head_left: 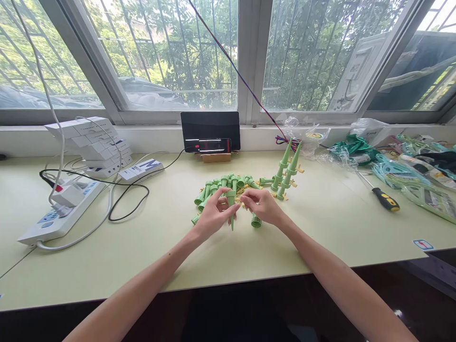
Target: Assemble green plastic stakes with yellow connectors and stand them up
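Watching from my remote seat, I have the left hand [214, 210] closed around a green spike [231, 198], its tip pointing down above the table [228, 268]. The right hand [262, 205] is just beside it, fingertips drawn close; I can't tell whether they pinch anything small. Just below that hand sits a green cap [256, 221]. Behind both, I see a green pile [206, 191], and to its right, stacked spikes [285, 174] pointing upward.

Bright daylight from the windows [171, 54]
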`<action>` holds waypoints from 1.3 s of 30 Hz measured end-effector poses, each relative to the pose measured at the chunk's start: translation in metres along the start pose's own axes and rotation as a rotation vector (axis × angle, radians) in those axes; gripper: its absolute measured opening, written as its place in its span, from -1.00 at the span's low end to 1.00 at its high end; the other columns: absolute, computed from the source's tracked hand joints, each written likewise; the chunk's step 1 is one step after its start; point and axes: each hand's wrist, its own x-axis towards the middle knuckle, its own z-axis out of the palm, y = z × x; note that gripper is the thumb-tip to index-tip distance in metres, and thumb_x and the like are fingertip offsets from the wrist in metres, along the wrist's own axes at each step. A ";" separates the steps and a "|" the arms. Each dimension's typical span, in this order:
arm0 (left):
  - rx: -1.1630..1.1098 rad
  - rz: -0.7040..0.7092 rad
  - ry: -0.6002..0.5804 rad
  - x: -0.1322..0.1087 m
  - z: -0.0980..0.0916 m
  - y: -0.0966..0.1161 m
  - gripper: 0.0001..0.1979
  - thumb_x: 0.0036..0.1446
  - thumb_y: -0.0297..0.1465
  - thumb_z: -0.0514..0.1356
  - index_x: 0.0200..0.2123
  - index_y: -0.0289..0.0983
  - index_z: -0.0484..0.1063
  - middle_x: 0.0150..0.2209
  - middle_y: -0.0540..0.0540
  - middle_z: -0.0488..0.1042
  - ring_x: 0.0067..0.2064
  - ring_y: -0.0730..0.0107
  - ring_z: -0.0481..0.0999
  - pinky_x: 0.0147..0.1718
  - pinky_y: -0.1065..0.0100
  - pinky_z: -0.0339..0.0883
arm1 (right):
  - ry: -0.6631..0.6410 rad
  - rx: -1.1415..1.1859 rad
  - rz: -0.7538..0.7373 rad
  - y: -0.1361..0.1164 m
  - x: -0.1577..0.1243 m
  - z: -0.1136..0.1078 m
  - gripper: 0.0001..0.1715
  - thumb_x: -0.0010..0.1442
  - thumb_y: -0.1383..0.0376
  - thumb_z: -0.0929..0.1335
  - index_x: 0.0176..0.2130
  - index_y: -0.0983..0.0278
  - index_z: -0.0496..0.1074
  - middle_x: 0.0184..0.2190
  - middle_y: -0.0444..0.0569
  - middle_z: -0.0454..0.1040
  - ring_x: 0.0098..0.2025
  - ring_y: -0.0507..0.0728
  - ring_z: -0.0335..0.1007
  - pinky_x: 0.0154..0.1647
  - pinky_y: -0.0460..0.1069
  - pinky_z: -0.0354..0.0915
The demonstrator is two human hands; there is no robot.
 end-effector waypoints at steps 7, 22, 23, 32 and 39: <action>0.018 0.024 0.026 0.000 0.000 -0.001 -0.57 0.06 -0.19 0.32 -0.09 -0.17 0.23 -0.38 0.02 0.44 -0.46 0.41 0.50 -0.59 0.45 0.37 | -0.011 0.008 0.008 -0.002 0.000 -0.001 -0.63 0.28 0.07 0.28 -0.40 0.28 0.38 -0.53 -0.12 0.35 -0.54 0.01 0.20 -0.50 -0.07 0.19; 0.165 0.126 0.075 0.001 -0.002 -0.014 -0.61 0.14 -0.23 0.27 -0.01 -0.14 0.24 -0.40 0.03 0.43 -0.47 0.46 0.45 -0.58 0.47 0.36 | -0.005 -0.008 0.013 -0.002 0.000 0.001 -0.73 0.27 0.19 0.28 -0.42 0.28 0.34 -0.57 -0.15 0.33 -0.56 -0.01 0.20 -0.51 -0.09 0.17; 0.184 0.133 0.083 0.001 -0.002 -0.015 -0.61 0.14 -0.23 0.26 0.00 -0.14 0.25 -0.40 0.03 0.43 -0.47 0.46 0.45 -0.56 0.47 0.37 | -0.005 -0.009 0.014 -0.002 0.000 0.001 -0.73 0.27 0.20 0.28 -0.42 0.28 0.34 -0.58 -0.16 0.33 -0.56 -0.01 0.19 -0.51 -0.10 0.16; 0.254 0.186 0.109 0.000 0.000 -0.016 -0.63 0.15 -0.27 0.25 0.00 -0.16 0.28 -0.40 0.02 0.45 -0.44 0.47 0.47 -0.44 0.43 0.45 | -0.020 0.029 0.032 0.001 0.000 0.004 -0.68 0.29 0.19 0.25 -0.46 0.27 0.30 -0.64 -0.18 0.27 -0.59 -0.02 0.15 -0.54 -0.10 0.14; 0.240 0.190 0.102 0.000 0.001 -0.016 -0.62 0.15 -0.27 0.26 0.01 -0.18 0.28 -0.37 0.00 0.49 -0.42 0.45 0.49 -0.40 0.40 0.47 | -0.017 0.001 0.034 -0.001 -0.001 0.004 -0.57 0.33 0.17 0.21 -0.53 0.27 0.25 -0.68 -0.19 0.23 -0.62 -0.03 0.12 -0.54 -0.10 0.11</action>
